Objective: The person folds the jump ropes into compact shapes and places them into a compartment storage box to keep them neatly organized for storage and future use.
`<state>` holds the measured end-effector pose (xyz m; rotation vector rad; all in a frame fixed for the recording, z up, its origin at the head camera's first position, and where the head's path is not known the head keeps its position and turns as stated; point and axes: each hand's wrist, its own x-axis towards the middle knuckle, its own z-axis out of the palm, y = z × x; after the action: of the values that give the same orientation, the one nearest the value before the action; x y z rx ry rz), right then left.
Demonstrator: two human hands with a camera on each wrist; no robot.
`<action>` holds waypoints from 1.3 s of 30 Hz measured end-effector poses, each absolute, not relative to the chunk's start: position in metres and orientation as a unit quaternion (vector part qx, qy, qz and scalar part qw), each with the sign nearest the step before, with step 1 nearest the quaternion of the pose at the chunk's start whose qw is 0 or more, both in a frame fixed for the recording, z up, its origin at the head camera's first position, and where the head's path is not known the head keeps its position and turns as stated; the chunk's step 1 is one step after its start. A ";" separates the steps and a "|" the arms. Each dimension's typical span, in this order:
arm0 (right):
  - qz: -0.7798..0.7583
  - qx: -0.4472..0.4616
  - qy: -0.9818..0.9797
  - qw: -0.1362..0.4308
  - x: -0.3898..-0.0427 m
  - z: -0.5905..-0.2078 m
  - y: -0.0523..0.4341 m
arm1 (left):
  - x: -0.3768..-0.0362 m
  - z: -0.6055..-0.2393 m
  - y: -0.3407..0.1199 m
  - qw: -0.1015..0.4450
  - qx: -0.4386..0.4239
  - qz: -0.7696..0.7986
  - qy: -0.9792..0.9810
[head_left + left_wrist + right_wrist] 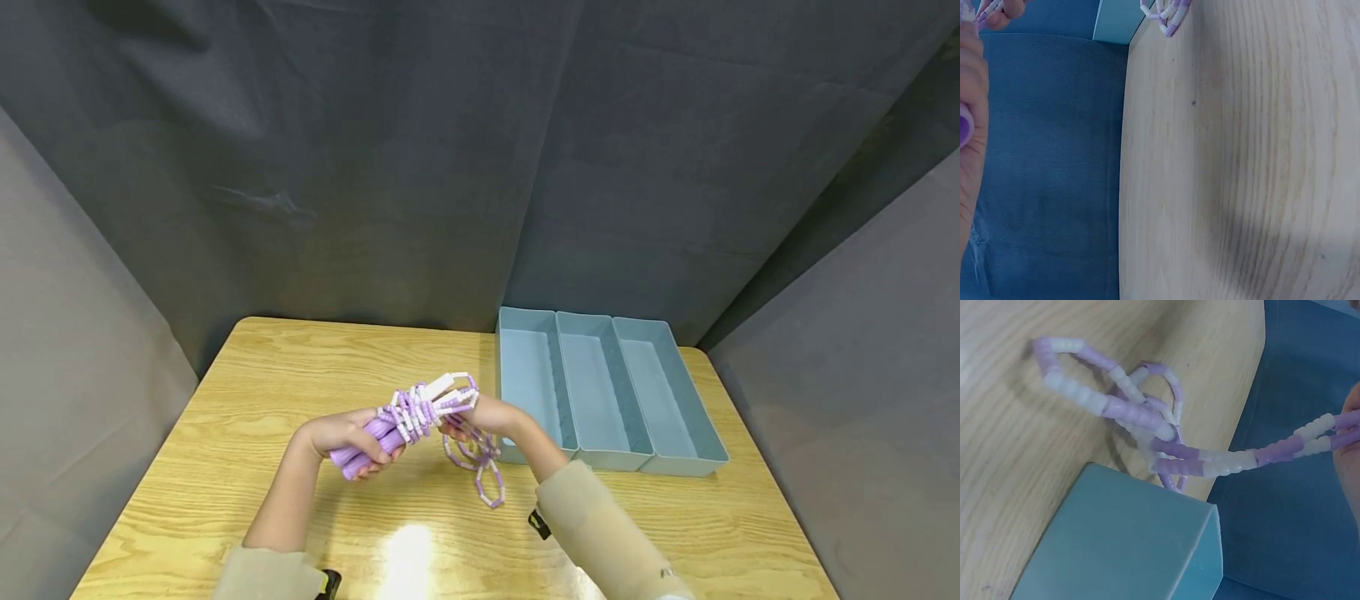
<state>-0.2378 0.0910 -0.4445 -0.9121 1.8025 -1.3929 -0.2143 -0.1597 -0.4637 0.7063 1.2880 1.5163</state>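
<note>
A purple-and-white beaded jump rope point(414, 414) is between my two hands over the table. My left hand point(347, 435) grips its two purple handles point(365, 448) side by side, with beaded cord wound around them near their far ends. One handle's end point(965, 127) pokes out of that hand in the left wrist view. My right hand point(497, 413), partly hidden behind the coils, holds a doubled length of the cord. From it the loose loops point(1129, 411) hang down near the tabletop, beside the tray's corner in the right wrist view.
A blue-grey tray point(688, 467) with three long compartments stands at the table's back right, close to my right forearm. The wooden table point(247, 400) reaches to a dark curtain point(360, 167) behind; grey partitions point(67, 333) flank both sides.
</note>
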 end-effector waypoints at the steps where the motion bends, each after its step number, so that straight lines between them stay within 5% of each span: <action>1: -0.537 -0.349 0.690 0.337 -0.238 -0.447 0.091 | -0.215 -0.465 -0.160 0.491 0.291 0.629 0.528; 20: -0.591 -0.297 0.684 0.307 -0.234 -0.476 0.090 | -0.219 -0.474 -0.156 0.436 0.282 0.691 0.503; 39: -0.638 -0.269 0.638 0.336 -0.225 -0.485 0.095 | -0.223 -0.481 -0.153 0.392 0.281 0.731 0.482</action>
<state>-0.2255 0.0949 -0.4850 -0.7018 1.6639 -1.6640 -0.2234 -0.1529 -0.4813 0.7138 1.2237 1.8573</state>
